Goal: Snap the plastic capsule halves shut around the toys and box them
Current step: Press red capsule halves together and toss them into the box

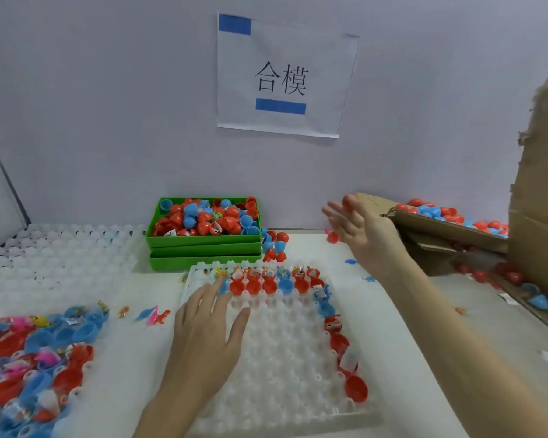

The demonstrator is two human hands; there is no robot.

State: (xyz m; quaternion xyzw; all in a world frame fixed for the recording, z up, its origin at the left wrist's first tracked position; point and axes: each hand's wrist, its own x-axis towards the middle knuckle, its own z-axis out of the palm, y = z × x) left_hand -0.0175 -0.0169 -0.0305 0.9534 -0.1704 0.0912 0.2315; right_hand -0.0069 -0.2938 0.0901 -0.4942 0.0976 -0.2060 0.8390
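A clear dimpled tray (pixel 279 352) lies in front of me, with red and blue capsule halves (pixel 269 284) in its far row and down its right edge, some holding small toys. My left hand (pixel 208 330) rests flat on the tray, fingers straight. My right hand (pixel 361 232) is raised toward the cardboard box (pixel 450 230) at the right, fingers spread. A red capsule (pixel 349 202) sits at its fingertips, beside the box's open flap. The box holds several red and blue capsules (pixel 437 211).
Stacked green bins (pixel 204 248) with loose capsule halves stand behind the tray. A second tray (pixel 35 368) of halves and toys sits at the left, with empty clear trays (pixel 60 251) behind it. Loose capsules (pixel 276 245) and small toys lie scattered on the table. A paper sign hangs on the wall.
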